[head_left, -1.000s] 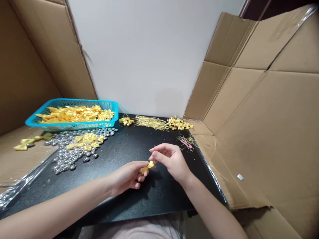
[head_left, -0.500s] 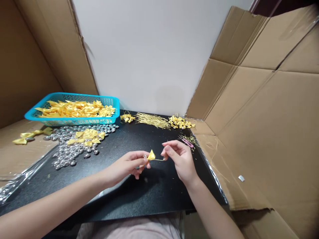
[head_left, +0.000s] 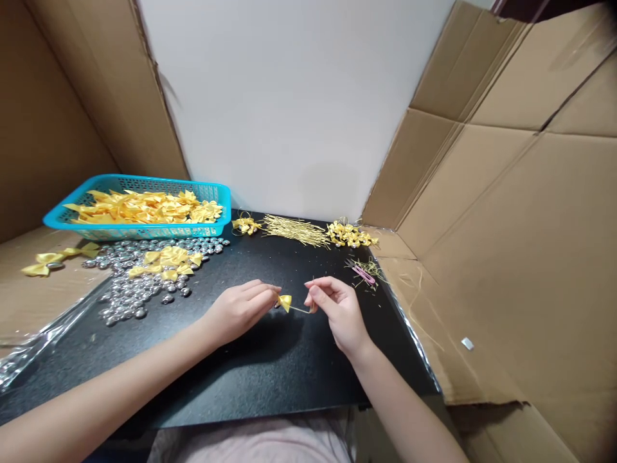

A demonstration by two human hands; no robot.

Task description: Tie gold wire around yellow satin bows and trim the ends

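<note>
My left hand [head_left: 245, 310] pinches a small yellow ribbon bow [head_left: 285, 302] over the middle of the black tabletop. The fingers hide one side of the bow, and a bit of something dark and shiny shows beneath them. From the bow a thin gold twist tie [head_left: 299, 310] runs across to my right hand [head_left: 335, 312]. The thumb and fingertips of that hand are closed on the tie's far end. Silver bells or beads [head_left: 130, 292] are spread to the left, with several yellow bows [head_left: 168, 260] lying on them.
A blue basket [head_left: 144, 233] of yellow bows stands at the back left. Gold ties [head_left: 295, 231] lie by the wall, beside finished-looking bow clusters [head_left: 351, 235]. Pink-handled scissors [head_left: 362, 273] rest among scraps at the right. Cardboard panels [head_left: 511, 212] enclose the sides.
My left hand has turned over, so its back now faces up, and the bow has shifted slightly left. My right hand has moved a little left, still gripping the tie.
</note>
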